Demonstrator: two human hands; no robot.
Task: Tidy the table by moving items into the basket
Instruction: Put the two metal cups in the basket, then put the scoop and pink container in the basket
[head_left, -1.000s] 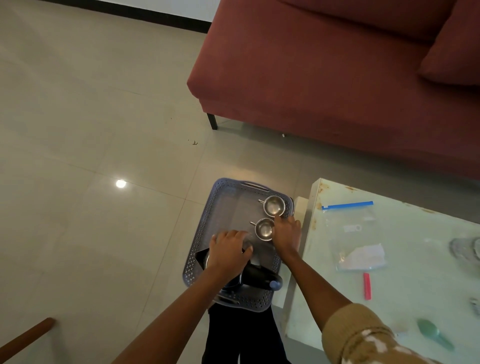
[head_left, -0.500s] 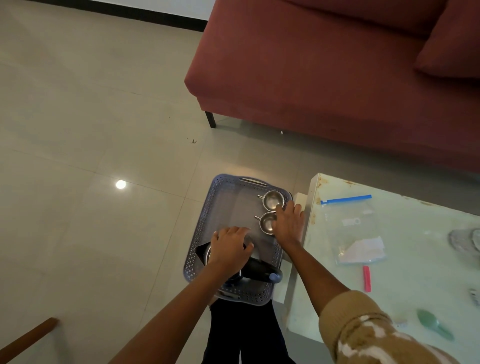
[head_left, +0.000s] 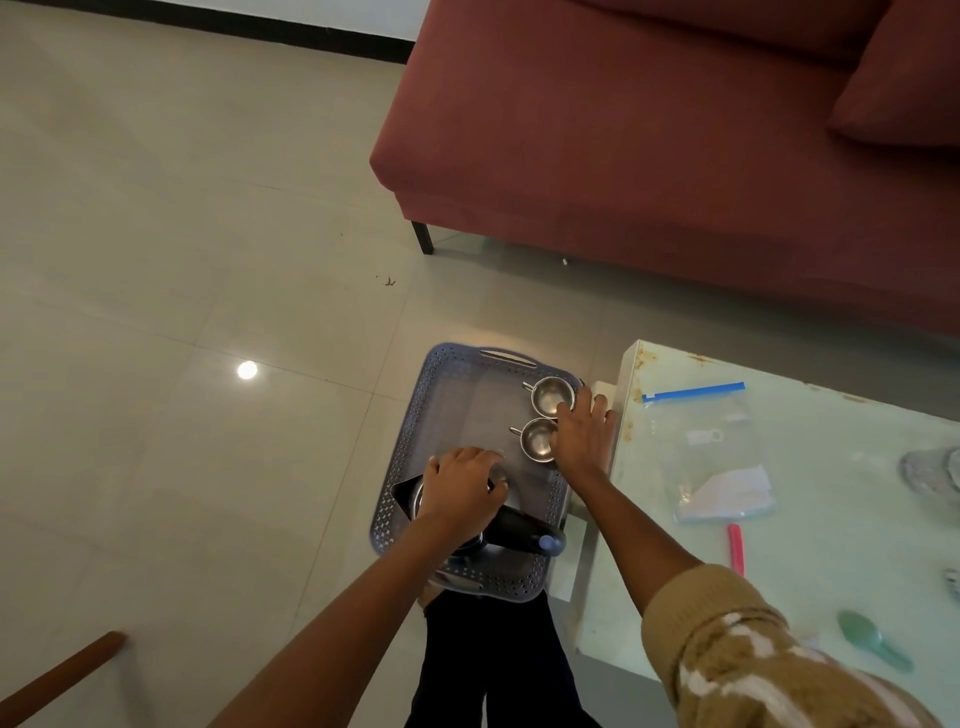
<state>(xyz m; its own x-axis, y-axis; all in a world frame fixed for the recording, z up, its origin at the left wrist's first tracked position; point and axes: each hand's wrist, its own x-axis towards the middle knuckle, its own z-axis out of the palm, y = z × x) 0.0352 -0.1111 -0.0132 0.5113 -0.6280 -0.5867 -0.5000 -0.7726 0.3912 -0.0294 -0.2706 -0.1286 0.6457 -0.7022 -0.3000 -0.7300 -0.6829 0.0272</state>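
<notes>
Beige tiled floor (head_left: 156, 208), dark red fabric sofa (head_left: 623, 130) at the far side, pale green glass tabletop (head_left: 841, 545) on the right. Grey-blue perforated plastic basket (head_left: 410, 441) sits low, just left of the tabletop's edge and near the person's legs, probably so items only travel a short way.

Both hands are inside the basket. Left hand (head_left: 460, 488): fingers curled down over the top of a steel kettle with a black handle (head_left: 519, 530) at the near end. It looks like a steadying hold so the kettle doesn't tip. Right hand (head_left: 579, 436): fingers spread and fairly straight, touching two small steel cups with wire handles, far cup (head_left: 550, 396) and near cup (head_left: 537, 441). No pinch. They sit side by side along the basket's right wall, and the hand seems to be nudging them into line to leave the middle free.

Left to move, on the tabletop:
- clear zip bag with a blue seal strip (head_left: 711, 447), paper inside, far-left area
- pink plastic clip (head_left: 735, 548), just near of the bag
- mint green plastic spoon (head_left: 872, 639), near edge
- something clear at the right edge, too cropped to identify

Judgement: roughly midway. The bag is limp, so it needs a pinch at the seal.
</notes>
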